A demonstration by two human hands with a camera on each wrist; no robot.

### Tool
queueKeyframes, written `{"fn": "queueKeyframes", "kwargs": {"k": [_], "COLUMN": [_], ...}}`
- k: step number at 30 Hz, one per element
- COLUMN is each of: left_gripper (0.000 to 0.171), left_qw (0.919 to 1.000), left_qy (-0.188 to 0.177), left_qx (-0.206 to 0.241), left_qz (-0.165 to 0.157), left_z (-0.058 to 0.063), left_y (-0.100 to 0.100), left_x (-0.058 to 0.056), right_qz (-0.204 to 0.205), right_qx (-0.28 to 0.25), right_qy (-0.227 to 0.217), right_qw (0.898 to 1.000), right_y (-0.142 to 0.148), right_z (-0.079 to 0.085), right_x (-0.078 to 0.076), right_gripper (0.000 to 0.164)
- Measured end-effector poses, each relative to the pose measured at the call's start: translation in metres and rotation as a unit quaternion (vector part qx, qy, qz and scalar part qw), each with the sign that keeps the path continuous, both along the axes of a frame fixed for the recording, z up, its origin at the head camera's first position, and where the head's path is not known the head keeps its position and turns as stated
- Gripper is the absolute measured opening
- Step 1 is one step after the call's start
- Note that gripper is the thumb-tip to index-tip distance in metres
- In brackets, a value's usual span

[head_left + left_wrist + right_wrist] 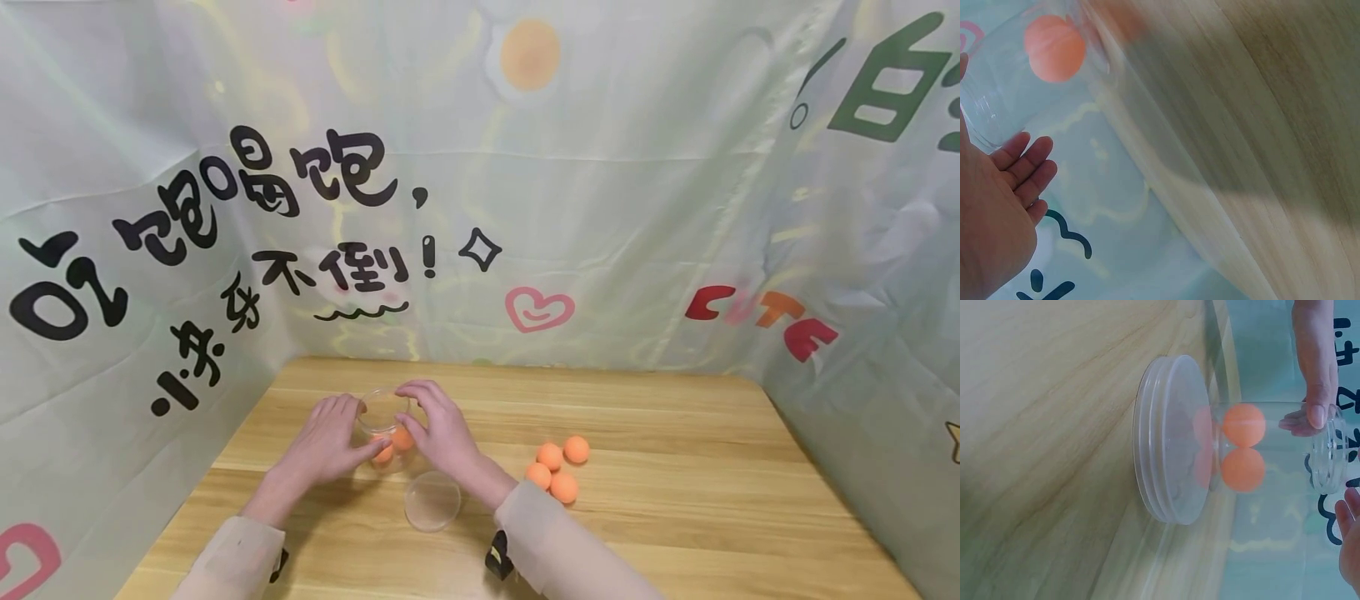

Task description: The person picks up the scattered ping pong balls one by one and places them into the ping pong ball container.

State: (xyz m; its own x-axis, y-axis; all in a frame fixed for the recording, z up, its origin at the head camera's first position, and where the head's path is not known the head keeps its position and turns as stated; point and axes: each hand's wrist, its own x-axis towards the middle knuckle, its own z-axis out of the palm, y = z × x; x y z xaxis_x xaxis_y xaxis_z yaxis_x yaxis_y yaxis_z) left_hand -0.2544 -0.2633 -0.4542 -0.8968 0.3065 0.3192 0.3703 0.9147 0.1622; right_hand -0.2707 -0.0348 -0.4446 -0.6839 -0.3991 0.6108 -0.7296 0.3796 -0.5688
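Upright on the wooden table [675, 483], toward the back: a clear jar [1289, 465] with two orange balls [1244, 465] side by side at the bottom. Held near the top rim by the left hand [327, 437], thumb on one side and bent fingers on the other. Also at the rim, across from there, the right hand [448, 429]; hard to tell if gripping or just touching. In front of the jar, flat on the table, a round see-through lid [432, 502]. Past the right arm [551, 525], four more orange balls [563, 487], close together.
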Motion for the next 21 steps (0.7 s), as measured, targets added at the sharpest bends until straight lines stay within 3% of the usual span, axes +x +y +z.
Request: {"fn": "queueKeyframes", "kwargs": {"k": [14, 21], "left_gripper": [0.074, 0.073], "left_qw": [1.0000, 1.0000], "left_qy": [-0.007, -0.006], "left_qx": [0.004, 0.007], "left_qz": [0.004, 0.001], "left_z": [-0.001, -0.001], "left_y": [0.000, 0.000], "left_x": [0.000, 0.001], "right_qz": [0.018, 0.005], "right_qx": [-0.077, -0.112], "right_qy": [0.034, 0.049], "right_qw": [0.996, 0.993], "right_y": [0.020, 0.030], "right_z": [0.010, 0.016], "right_x": [0.011, 0.014], "right_gripper": [0.034, 0.033]}}
